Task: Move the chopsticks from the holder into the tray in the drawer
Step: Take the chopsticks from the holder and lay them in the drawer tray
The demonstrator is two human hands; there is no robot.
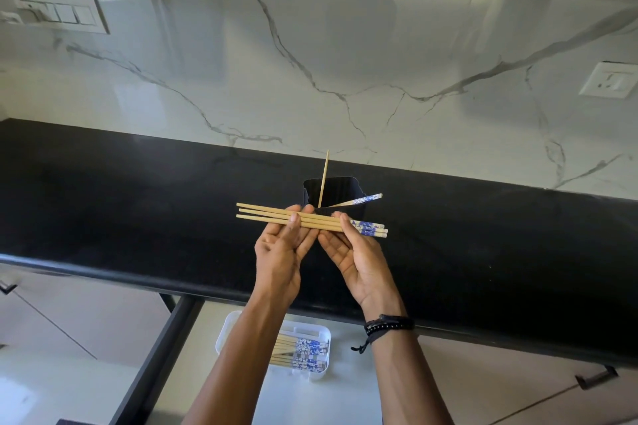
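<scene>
Three wooden chopsticks (321,221) with blue-and-white patterned ends lie level across my fingers, just in front of the black holder (340,191) on the black counter. My left hand (281,250) pinches their bare middle. My right hand (355,257) grips them near the patterned ends. Two more chopsticks stay in the holder: one (324,178) stands upright, one (362,200) leans right. Below the counter, a white tray (319,373) sits in the open drawer (241,390) with several chopsticks inside; my left forearm hides part of it.
The black counter (138,203) runs across the view with a rounded front edge. Behind it stands a marble wall with a switch plate (58,12) at left and a socket (609,79) at right. Cabinet fronts with handles (595,378) flank the drawer.
</scene>
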